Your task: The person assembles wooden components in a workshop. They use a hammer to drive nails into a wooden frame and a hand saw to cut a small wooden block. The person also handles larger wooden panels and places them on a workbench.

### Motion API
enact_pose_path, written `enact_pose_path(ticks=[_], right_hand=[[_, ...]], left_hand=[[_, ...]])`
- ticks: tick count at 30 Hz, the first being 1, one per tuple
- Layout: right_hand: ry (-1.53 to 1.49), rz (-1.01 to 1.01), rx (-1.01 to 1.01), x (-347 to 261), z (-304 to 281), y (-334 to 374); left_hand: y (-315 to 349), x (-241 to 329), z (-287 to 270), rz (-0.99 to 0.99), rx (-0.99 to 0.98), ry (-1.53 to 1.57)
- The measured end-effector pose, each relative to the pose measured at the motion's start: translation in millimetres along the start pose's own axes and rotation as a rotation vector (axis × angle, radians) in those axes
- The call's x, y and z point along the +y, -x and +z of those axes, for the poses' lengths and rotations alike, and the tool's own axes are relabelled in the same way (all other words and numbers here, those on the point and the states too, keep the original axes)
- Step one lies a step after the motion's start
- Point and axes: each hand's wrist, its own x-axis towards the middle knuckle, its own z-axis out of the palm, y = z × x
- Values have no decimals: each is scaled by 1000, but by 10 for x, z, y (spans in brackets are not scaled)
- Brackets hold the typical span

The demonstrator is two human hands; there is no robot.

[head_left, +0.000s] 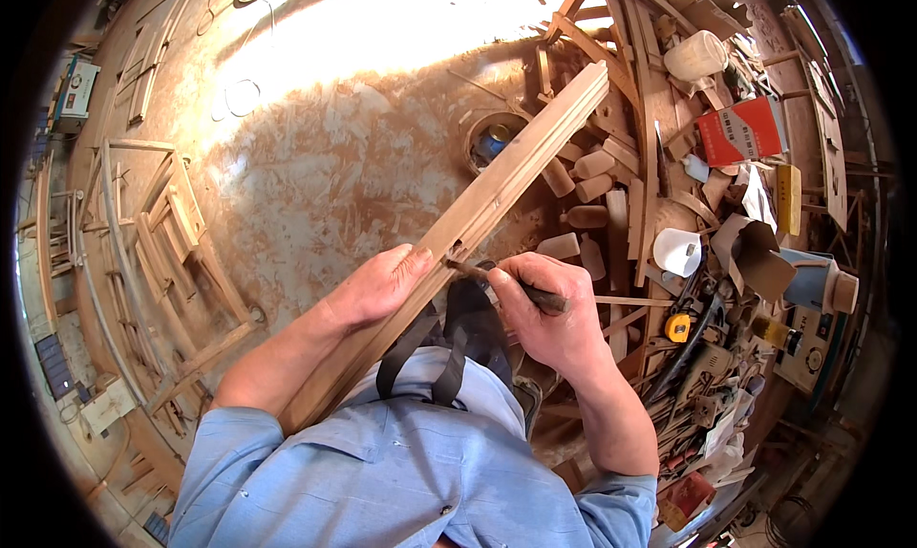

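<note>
A long, grooved wooden beam (pixel 521 177) slants from beside my body at lower left up to the far right. My left hand (pixel 387 279) is closed round its left side, thumb lying on top next to a small dark slot (pixel 456 246). In my right hand (pixel 546 304) is a slim chisel (pixel 471 269) with a dark handle, the fingers wrapped round it. Its tip meets the beam's right side close to the slot, near my left thumb. How far the tip goes in, I cannot tell.
A cluttered bench on the right carries a white cup (pixel 677 251), a yellow tape measure (pixel 678 327), a red box (pixel 739 131) and several wood scraps. Beyond the beam stands a round container (pixel 482 132). Wooden frames (pixel 177 233) lie at the left.
</note>
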Motion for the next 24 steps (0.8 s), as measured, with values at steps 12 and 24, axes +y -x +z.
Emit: enact_pose_path(ticks=[12, 24], right_hand=[[17, -98, 186, 284, 47, 97], [-259, 147, 212, 400, 109, 201]], left_hand=[[-126, 114, -180, -293, -321, 635], [-217, 88, -183, -316, -375, 639]])
